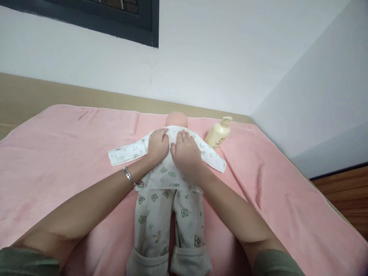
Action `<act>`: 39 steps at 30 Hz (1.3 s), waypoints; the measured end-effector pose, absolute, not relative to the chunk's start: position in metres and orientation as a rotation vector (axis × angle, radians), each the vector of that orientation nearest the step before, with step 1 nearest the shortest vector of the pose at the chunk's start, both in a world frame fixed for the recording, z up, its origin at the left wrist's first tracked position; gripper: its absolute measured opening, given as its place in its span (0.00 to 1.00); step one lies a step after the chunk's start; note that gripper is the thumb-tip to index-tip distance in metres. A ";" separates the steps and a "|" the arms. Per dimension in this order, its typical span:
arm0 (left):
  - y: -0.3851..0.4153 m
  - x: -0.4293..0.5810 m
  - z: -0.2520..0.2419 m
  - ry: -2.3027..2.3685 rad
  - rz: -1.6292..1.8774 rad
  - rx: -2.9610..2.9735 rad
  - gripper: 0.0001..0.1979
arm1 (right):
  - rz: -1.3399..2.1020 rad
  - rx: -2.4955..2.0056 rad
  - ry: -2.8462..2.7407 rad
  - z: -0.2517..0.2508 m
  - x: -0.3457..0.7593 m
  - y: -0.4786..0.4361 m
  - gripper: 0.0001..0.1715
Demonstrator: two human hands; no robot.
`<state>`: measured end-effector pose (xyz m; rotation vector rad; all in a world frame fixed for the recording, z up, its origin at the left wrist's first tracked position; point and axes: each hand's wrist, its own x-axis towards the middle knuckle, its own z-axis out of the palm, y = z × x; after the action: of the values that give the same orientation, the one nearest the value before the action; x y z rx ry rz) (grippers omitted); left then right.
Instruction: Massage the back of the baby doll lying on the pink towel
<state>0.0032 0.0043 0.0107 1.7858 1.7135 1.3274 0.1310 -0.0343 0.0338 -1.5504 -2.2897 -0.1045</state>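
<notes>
A baby doll (pixel 168 180) in white printed pyjamas lies face down on a pink blanket (pixel 57 165), its bald head (pixel 176 119) pointing away from me and its sleeves spread to both sides. My left hand (pixel 157 145) rests flat on the doll's upper back, fingers stretched out, with a silver bracelet on the wrist. Beside it, my right hand (pixel 185 153) also lies flat on the back, fingers together and extended. Neither hand holds anything.
A cream pump bottle of lotion (pixel 218 133) lies tilted on the blanket just right of the doll's head. White walls meet in a corner behind. The bed's right edge drops to a wooden floor (pixel 345 195).
</notes>
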 end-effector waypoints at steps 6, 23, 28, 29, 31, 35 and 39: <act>0.005 0.001 0.012 1.682 1.259 1.811 0.22 | -0.021 -1.355 -2.426 0.034 0.125 -0.049 0.32; 0.007 0.000 0.011 1.729 1.204 1.864 0.23 | -0.028 -1.331 -2.410 0.029 0.124 -0.050 0.35; -0.004 0.005 0.019 1.853 1.058 2.085 0.24 | 0.260 -1.395 -2.358 0.039 0.145 -0.008 0.37; -0.009 0.008 0.021 1.894 0.999 2.163 0.25 | 0.286 -1.430 -2.321 0.039 0.148 -0.001 0.38; -0.021 0.014 0.024 1.963 0.878 2.302 0.27 | 0.315 -1.481 -2.263 0.039 0.153 0.007 0.39; -0.036 0.021 0.028 2.014 0.727 2.372 0.29 | 0.210 -1.494 -2.275 0.038 0.152 0.003 0.37; -0.024 0.014 0.038 1.991 0.620 2.239 0.29 | -0.123 -1.533 -2.320 0.037 0.144 -0.018 0.31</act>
<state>0.0136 -0.0245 0.0376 2.2392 1.9911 0.6197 0.1442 -0.0180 0.0372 -1.5328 -2.3205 -0.1234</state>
